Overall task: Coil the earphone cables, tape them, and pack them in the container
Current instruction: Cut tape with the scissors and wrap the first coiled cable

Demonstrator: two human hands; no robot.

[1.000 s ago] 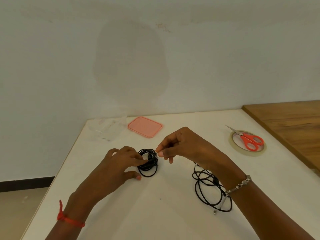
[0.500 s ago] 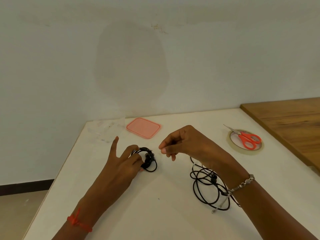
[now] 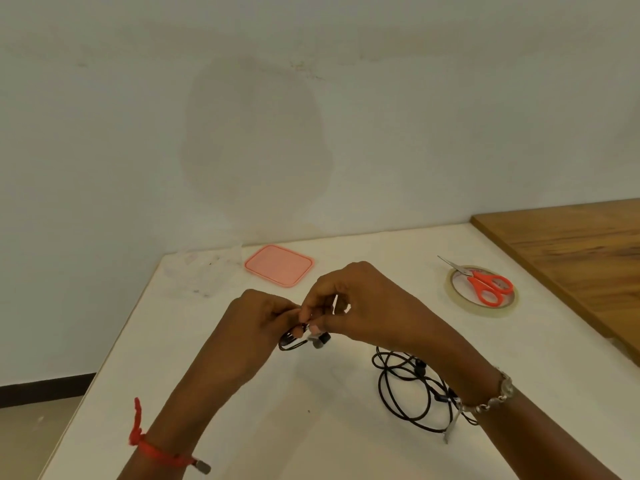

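Earphone coil (image 3: 292,341) pinched by left grip (image 3: 254,325), right grip (image 3: 367,306)

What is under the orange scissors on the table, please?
A roll of clear tape lies flat under the scissors, on the white table. The orange handles cover part of the roll's ring, so that part cannot be seen.

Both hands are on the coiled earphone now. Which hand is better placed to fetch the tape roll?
Right, probably. The tape roll with the scissors on it lies on the right hand's side; the left hand could hold the coiled earphone alone.
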